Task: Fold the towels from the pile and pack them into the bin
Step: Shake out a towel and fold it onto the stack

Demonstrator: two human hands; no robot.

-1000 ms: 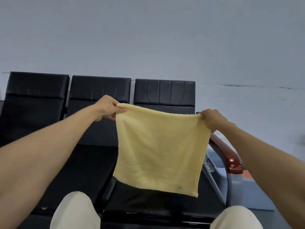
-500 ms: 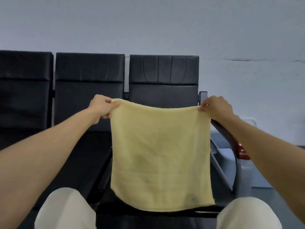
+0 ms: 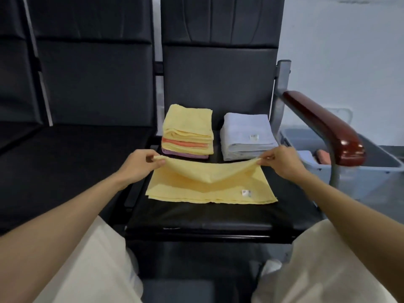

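Note:
A yellow towel [image 3: 209,186] lies on the black seat [image 3: 196,217] in front of me, its far edge lifted and sagging in the middle. My left hand [image 3: 140,164] pinches the far left corner and my right hand [image 3: 282,161] pinches the far right corner. Behind it sits a stack of yellow, orange and purple towels [image 3: 188,133], with a stack of pale blue towels [image 3: 247,134] to its right. A grey bin [image 3: 376,165] stands on the floor to the right of the seat, with folded towels partly visible inside.
A dark red armrest [image 3: 323,127] on a grey metal post stands between the seat and the bin. More black seats extend to the left. My knees in light trousers frame the bottom of the view.
The towel, held up hanging in the air before, now lies on the seat with only its far edge raised. Both hands came down with it, and my view tilted down onto the seat.

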